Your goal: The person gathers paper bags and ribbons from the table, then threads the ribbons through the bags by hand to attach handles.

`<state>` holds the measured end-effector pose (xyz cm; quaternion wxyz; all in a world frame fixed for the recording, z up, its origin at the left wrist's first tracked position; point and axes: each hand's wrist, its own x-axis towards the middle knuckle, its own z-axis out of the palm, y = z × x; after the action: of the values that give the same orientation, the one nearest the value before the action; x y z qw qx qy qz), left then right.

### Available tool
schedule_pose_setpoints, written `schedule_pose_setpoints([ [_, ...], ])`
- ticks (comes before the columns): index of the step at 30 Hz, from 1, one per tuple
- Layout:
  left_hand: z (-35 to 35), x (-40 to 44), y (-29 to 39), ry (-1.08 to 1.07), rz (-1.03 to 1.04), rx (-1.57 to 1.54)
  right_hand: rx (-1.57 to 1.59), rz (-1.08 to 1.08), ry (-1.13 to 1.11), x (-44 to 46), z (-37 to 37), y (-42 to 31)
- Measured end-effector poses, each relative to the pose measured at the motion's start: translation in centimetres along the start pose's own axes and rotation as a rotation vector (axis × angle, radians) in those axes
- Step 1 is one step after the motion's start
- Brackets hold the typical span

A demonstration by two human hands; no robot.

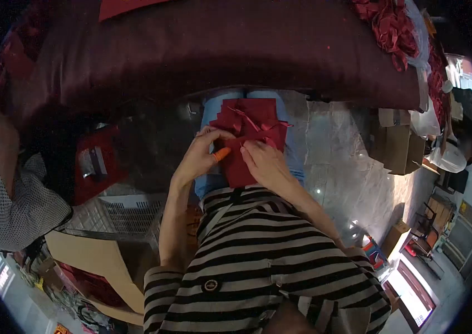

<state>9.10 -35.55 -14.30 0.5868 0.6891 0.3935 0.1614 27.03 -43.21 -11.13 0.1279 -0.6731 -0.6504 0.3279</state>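
Observation:
A stack of dark red cards or flat paper pieces [239, 170] lies fanned across my lap, over blue jeans. Loops and loose ends of red ribbon [252, 123] sit on its upper part. My left hand [205, 153] comes in from the left with its fingers curled at the ribbon; an orange cover [222, 153] is on one of its digits. My right hand [266, 162] rests on the stack from the right, fingers bent and pinched close to the left fingertips. Red on red, the exact piece between the fingertips is hard to separate.
A table with a dark red cover [219, 55] stands ahead, with a heap of red ribbons [389, 33] at its right. A grey plastic crate [127, 214] and an open cardboard box [94, 259] are at left, near another person's arm [5, 150]. Cardboard boxes [396, 147] stand right.

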Motion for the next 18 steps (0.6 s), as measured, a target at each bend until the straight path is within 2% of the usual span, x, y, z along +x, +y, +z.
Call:
schedule_pose_setpoints([
  [6, 0.22, 0.12, -0.4, 0.018, -0.019, -0.029, -0.11, -0.151, 0.048, -0.02, 0.2, -0.29],
  [11, 0.33, 0.01, -0.62, 0.043, 0.029, -0.007, -0.104, -0.13, 0.066, 0.22, 0.49, -0.28],
  [16, 0.24, -0.04, -0.08, 0.011, -0.026, 0.03, -0.079, -0.089, 0.072, 0.32, 0.31, -0.56],
  [18, 0.44, -0.12, 0.27, 0.033, -0.025, 0.022, 0.02, -0.049, 0.075, 0.31, 0.36, -0.44],
])
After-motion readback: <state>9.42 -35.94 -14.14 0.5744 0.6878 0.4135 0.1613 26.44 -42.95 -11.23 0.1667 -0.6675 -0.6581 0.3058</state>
